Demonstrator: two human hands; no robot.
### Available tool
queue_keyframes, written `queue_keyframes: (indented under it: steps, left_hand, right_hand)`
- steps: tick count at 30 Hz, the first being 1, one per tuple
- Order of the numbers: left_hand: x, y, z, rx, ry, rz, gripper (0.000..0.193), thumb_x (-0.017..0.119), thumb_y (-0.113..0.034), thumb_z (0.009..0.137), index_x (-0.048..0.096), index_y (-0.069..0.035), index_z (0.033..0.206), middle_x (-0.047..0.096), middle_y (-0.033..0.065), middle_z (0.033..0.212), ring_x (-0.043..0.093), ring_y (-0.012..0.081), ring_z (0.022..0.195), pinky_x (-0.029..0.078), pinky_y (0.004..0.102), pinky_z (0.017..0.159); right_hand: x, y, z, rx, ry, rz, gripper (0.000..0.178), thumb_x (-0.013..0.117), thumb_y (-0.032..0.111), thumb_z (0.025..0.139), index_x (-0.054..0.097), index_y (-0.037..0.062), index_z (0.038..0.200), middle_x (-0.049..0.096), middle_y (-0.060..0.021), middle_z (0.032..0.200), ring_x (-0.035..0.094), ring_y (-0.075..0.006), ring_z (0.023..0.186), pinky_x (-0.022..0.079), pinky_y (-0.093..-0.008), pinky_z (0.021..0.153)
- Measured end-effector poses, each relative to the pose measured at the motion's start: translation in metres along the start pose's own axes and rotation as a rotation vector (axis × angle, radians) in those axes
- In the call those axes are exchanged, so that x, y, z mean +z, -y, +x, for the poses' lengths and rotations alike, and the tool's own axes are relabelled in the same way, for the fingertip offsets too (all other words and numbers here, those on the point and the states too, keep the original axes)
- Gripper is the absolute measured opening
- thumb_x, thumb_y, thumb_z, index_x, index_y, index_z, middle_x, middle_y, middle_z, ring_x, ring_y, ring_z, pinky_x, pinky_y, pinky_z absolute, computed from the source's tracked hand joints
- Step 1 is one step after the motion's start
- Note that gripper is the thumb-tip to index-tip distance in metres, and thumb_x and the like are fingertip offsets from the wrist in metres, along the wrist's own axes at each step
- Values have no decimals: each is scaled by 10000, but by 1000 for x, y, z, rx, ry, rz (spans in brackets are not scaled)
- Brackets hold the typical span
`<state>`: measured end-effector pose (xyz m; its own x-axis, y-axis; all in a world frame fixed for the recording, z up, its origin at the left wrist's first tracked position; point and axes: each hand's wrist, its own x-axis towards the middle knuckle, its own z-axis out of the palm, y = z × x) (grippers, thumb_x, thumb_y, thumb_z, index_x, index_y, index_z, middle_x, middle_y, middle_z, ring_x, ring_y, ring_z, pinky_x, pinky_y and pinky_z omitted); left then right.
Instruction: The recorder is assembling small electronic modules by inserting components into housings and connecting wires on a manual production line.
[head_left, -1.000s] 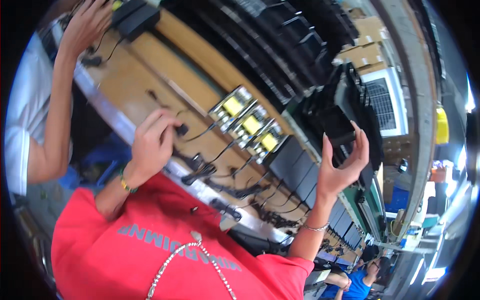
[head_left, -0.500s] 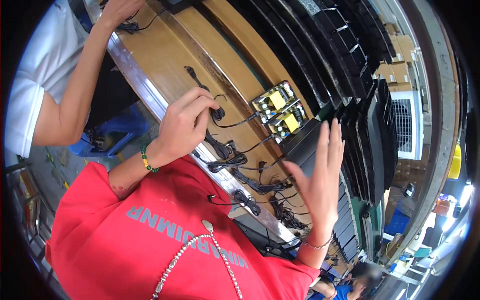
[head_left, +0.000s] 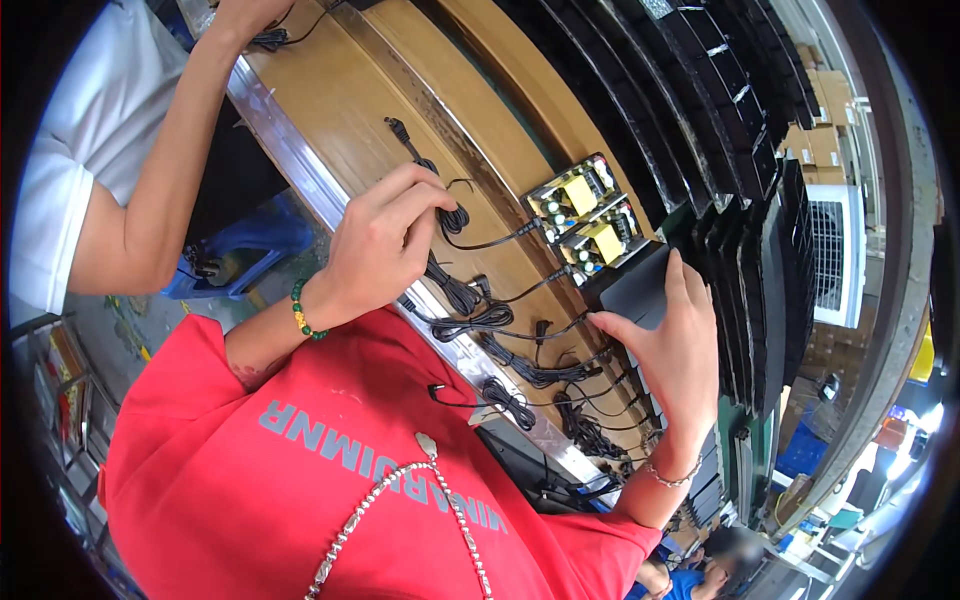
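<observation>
My left hand, with a green bead bracelet, has its fingers curled together beside a bundled black cable. Whatever those fingers may hold is hidden. Across the bench, my right hand spans a flat black plastic case, thumb on the near edge and fingertips on the far edge. Against the case lie two bare circuit boards with yellow transformers, the upper board and the lower board. Black cords run from them toward me.
More coiled black cables lie along the metal-edged bench. Tall rows of black cases stand behind the boards. At the left, a co-worker's arm reaches over the bench, above a blue stool.
My right hand has come down onto the black case, its thumb and fingers now at the edges. My left hand stays curled by the cable. The whole view has shifted slightly.
</observation>
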<state>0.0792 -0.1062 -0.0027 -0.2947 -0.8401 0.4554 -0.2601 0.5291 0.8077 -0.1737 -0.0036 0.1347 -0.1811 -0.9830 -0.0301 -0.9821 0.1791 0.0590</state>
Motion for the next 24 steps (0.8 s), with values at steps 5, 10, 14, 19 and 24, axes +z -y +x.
queue_keyframes:
  steps: [5,10,14,19,24]
  left_hand:
    - [1,2,0,13,3,-1,187,570,150,861,678,17,934,650,115,959,625,221,728,467,292,599]
    - [2,1,3,18,22,38,185,568,146,865,679,17,937,653,115,960,625,219,733,470,290,603]
    - [1,-2,5,10,20,36,175,573,136,868,678,15,937,660,126,967,641,245,750,484,310,623]
    - [1,3,8,89,-6,63,152,580,116,877,675,9,930,666,144,972,659,291,776,497,342,651]
    - [-1,-3,4,82,14,62,137,577,100,895,676,9,922,661,147,955,652,302,769,497,344,656]
  right_hand:
    - [-5,-5,10,-30,52,111,1010,934,361,645,485,-140,1398,606,-266,1243,613,-424,1153,497,-442,993]
    - [-3,-3,15,21,133,138,1052,933,347,643,429,-137,1429,581,-286,1236,603,-440,1151,515,-452,947]
    - [1,-2,12,-13,78,151,1040,932,323,659,415,-144,1432,571,-280,1261,628,-437,1113,531,-458,915]
    - [17,-28,11,-200,-115,209,891,917,308,720,506,-132,1377,596,-227,1241,660,-387,1070,536,-395,893]
    - [-10,-104,61,426,-636,333,615,799,378,877,613,34,1351,581,-216,1169,606,-352,1077,515,-425,934]
